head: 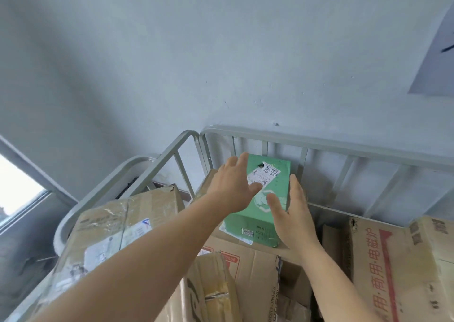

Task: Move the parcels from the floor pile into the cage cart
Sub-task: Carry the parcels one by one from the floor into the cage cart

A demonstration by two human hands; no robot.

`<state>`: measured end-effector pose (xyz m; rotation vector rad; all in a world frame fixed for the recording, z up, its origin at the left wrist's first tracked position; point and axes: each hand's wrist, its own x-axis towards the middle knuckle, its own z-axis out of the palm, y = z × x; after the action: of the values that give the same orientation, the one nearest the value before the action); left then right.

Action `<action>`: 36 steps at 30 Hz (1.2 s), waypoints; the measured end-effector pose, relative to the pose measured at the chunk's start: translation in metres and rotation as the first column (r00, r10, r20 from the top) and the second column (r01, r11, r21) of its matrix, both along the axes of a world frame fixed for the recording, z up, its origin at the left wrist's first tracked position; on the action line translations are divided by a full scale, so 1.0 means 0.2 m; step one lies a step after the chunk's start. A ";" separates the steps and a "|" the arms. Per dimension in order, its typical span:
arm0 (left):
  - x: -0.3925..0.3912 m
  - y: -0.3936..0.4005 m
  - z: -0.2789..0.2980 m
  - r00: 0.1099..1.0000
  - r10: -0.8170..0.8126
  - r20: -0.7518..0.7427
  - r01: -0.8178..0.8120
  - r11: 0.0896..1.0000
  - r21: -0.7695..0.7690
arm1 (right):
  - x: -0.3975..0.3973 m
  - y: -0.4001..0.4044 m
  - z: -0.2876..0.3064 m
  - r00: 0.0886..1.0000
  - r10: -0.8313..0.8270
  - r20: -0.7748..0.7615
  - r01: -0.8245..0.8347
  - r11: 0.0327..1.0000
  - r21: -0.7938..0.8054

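A green parcel (267, 199) with a white shipping label lies on top of brown cartons inside the grey cage cart (319, 144), against its back rail. My left hand (233, 186) reaches over the parcel's left top edge with straight, spread fingers. My right hand (292, 211) is at the parcel's right side, fingers straight and flat beside it. Whether either hand touches the parcel cannot be told. Neither hand grips it.
A taped brown carton (118, 228) leans at the cart's left. A carton with red print (405, 267) fills the right. More brown cartons (245, 272) lie below the green parcel. A pale wall stands behind the cart, a window at far left.
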<state>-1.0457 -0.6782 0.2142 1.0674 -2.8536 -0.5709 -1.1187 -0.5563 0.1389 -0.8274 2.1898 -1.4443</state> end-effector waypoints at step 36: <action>1.27 0.33 0.20 0.894 0.350 -0.280 -0.249 0.907 0.339 | 0.82 0.39 0.62 0.992 0.098 0.074 -0.115 0.954 0.275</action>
<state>-0.7925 -0.6132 0.2548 1.2791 -2.2955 -1.0593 -0.9539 -0.4777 0.2638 -0.7783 2.2010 -1.0624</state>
